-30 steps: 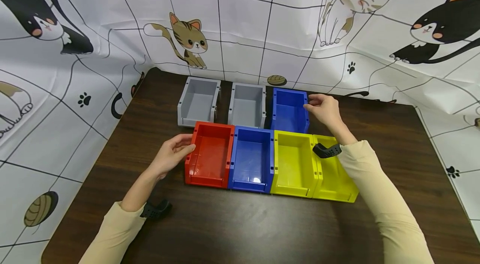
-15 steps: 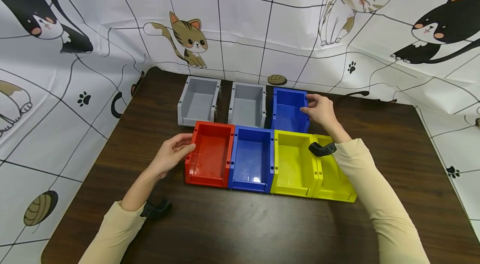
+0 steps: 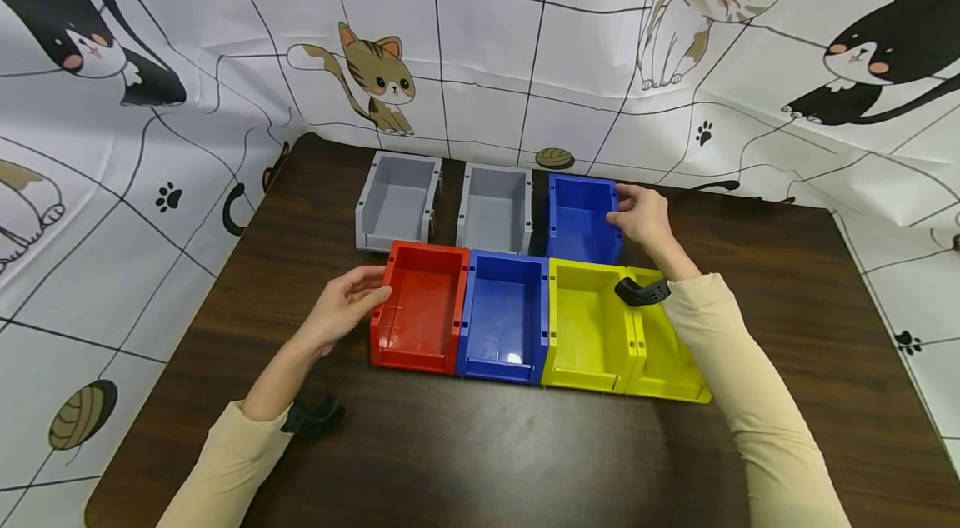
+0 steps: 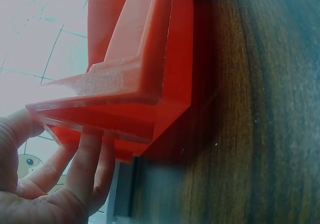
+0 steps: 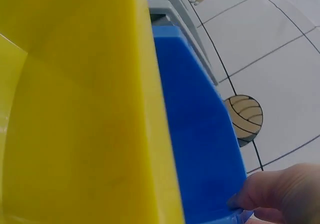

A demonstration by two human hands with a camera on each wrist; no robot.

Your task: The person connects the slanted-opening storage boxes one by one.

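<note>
My left hand [image 3: 345, 313] grips the left wall of a red storage bin [image 3: 422, 311]; in the left wrist view its fingers [image 4: 89, 166] curl up under the rim. The red bin stands at the left end of a front row, beside a blue bin [image 3: 502, 316] and two yellow bins [image 3: 588, 324]. Farther back, my right hand [image 3: 647, 221] pinches the right wall of another blue bin [image 3: 579, 216]. The right thumb [image 5: 250, 191] lies on its inner side. My right wrist and sleeve hide part of the rightmost yellow bin [image 3: 663, 353].
Two grey bins [image 3: 401, 199] stand left of the rear blue bin, close behind the front row. A white cat-print sheet [image 3: 495, 37] hangs along the back and sides of the dark wooden table [image 3: 480, 453].
My right hand has moved slightly left onto the rear blue bin's wall and taken hold, and that bin has shifted a little right. The left hand and red bin have stayed put.
</note>
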